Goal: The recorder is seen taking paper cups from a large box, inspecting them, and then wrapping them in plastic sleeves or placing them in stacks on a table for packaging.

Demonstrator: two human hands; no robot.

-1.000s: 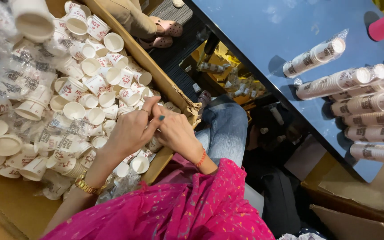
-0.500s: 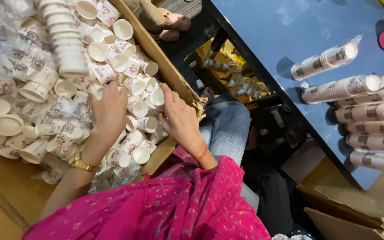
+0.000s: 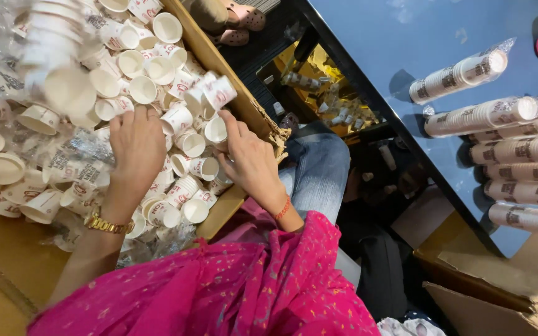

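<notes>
While both hands lie palm-down in the cardboard box [image 3: 253,112], the left hand [image 3: 137,146] rests flat with fingers spread on the loose paper cups [image 3: 157,93], clasping none that I can see. The right hand [image 3: 250,163] curls its fingers against a cup [image 3: 216,130] near the box wall; whether it actually grips is unclear. Many sleeved cup stacks [image 3: 505,118] already lie on the blue table [image 3: 406,37], yet the box looks mostly full, so much seems left.

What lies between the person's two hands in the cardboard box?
In the head view, loose white paper cups with red print fill the stretch between the left hand and the right hand, which both rest on the cup pile in the cardboard box.
</notes>
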